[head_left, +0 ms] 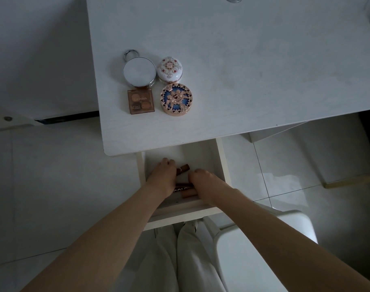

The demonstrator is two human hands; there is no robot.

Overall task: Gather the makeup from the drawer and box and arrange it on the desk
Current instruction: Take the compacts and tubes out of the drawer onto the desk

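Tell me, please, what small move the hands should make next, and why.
Probably lift the brown tube that the left hand seems to grip out of the open drawer and set it on the desk beside the blue-gold compact, extending the arrangement there.

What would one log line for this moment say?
left hand and right hand: in open drawer, at brown tubes | grip: unclear | desk: four makeup cases
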